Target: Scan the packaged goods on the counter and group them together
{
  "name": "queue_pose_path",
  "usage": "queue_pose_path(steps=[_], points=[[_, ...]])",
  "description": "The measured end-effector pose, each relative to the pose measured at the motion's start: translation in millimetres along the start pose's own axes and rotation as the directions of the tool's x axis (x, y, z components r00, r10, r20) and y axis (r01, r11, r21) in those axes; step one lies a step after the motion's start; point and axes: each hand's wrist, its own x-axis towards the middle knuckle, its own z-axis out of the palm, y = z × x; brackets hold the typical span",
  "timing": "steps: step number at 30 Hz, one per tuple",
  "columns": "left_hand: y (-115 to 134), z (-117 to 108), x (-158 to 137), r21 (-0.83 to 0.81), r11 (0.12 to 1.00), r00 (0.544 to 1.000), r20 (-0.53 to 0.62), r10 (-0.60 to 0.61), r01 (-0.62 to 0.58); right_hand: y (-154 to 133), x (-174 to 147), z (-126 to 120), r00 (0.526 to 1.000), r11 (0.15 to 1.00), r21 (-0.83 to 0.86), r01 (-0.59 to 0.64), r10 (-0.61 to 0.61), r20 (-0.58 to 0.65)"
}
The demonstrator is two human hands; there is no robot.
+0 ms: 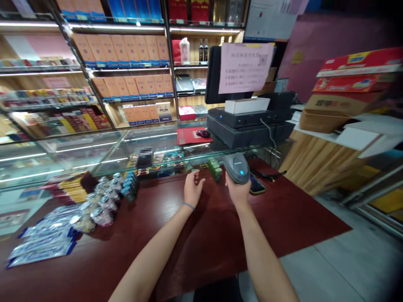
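My right hand (pixel 238 193) is wrapped round the handle of a dark grey barcode scanner (pixel 237 165), whose blue light is on. Loosely curled and with the thumb apart, my left hand (pixel 192 192) hovers over or rests on the dark red tabletop (pixel 217 235), holding nothing visible. A short row of small green packs (pixel 214 169) stands between the two hands, nearer the glass counter. Just right of the scanner lies a phone (pixel 257 185), partly hidden by my right hand.
On the left are jars with silver lids (pixel 105 199), teal packs (pixel 129 186), silver-blue packets (pixel 47 235) and stacked yellow-red packs (pixel 71 187). Behind the table stand a glass counter (pixel 110 147), a mouse (pixel 203 133) and a monitor (pixel 214 75). Boxes (pixel 340 105) are piled right.
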Motion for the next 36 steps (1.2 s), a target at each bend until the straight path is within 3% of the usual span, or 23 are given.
queue_pose_path(steps=[4, 10, 18, 21, 26, 29, 36], points=[[3, -61, -7, 0.062, 0.998, 0.993, -0.116, 0.034, -0.027, -4, -14, 15, 1.0, 0.998, -0.058, 0.025, -0.024, 0.011], [7, -147, -24, 0.169, 0.985, 0.958, -0.28, 0.07, -0.022, -6, -36, 33, 0.971, 0.974, -0.154, 0.166, -0.135, 0.195], [1, -240, -34, 0.266, 0.964, 0.868, -0.477, 0.139, -0.008, -27, -65, 59, 0.902, 0.935, -0.164, 0.314, -0.24, 0.359], [-11, -257, -32, 0.324, 0.946, 0.844, -0.505, 0.179, -0.007, -40, -77, 67, 0.854, 0.908, -0.153, 0.391, -0.295, 0.429], [-27, -264, -32, 0.479, 0.878, 0.852, -0.449, 0.27, -0.025, -63, -89, 73, 0.749, 0.861, -0.08, 0.502, -0.387, 0.538], [-32, -264, -32, 0.505, 0.863, 0.873, -0.42, 0.249, -0.003, -72, -90, 74, 0.697, 0.829, -0.048, 0.557, -0.436, 0.569], [-41, -262, -31, 0.483, 0.873, 0.917, -0.377, 0.132, 0.073, -67, -90, 73, 0.662, 0.816, -0.029, 0.578, -0.447, 0.601]])
